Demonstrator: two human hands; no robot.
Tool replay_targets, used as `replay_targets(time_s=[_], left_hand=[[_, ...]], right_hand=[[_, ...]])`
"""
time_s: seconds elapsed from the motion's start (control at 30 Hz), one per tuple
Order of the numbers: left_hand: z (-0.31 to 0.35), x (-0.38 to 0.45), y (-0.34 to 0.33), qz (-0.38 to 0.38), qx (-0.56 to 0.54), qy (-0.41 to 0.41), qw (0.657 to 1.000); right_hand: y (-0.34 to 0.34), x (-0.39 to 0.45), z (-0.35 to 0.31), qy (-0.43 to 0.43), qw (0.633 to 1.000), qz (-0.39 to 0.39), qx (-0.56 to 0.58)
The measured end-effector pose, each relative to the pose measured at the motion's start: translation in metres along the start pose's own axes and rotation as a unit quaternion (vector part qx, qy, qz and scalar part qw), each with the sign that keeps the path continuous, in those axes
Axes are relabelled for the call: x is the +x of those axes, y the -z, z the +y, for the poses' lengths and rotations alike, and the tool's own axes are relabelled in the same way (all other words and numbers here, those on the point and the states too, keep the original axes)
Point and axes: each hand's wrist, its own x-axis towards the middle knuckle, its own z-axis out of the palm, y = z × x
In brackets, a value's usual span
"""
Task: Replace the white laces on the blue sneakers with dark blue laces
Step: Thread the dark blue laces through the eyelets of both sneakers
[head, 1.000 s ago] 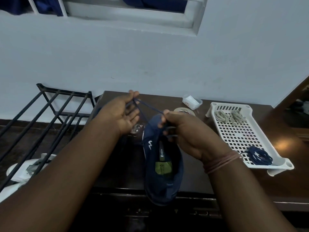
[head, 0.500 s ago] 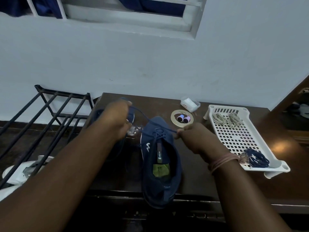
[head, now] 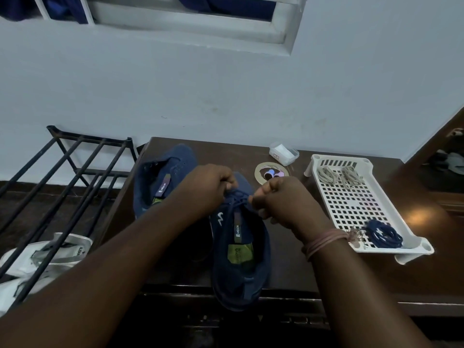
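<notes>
Your left hand: fingers curled tight, pinching one end of the dark blue lace over the front of the near sneaker
Your right hand: fist closed on the other end of that lace, just beside the left hand, a pink band on the wrist
Near sneaker: directly under your grip, dark blue, white logo on the side, green insole label showing, lace crossed at the front eyelets, heel hanging over the near edge of the table
Second sneaker: left of and beyond your grip, partly behind your left forearm, same blue; whether it is laced, you cannot tell
White laces: two pale bundles at the far end of the white tray, right of your grip
Spare dark blue lace: coiled at the tray's near end
</notes>
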Motion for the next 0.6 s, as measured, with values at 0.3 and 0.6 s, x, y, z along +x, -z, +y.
replay_targets(time_s=[0.3,0.6], left_hand=[[0.006,-0.003,-0.017,-0.027,-0.082,0.059,0.995],[0.01,-0.005,-0.021,0.026,-0.1,0.096,0.99]], right_hand=[[-0.007,0.01,0.01,-0.02,0.984,-0.053,-0.169],[-0.007,0.008,0.004,-0.016,0.983,-0.08,-0.164]])
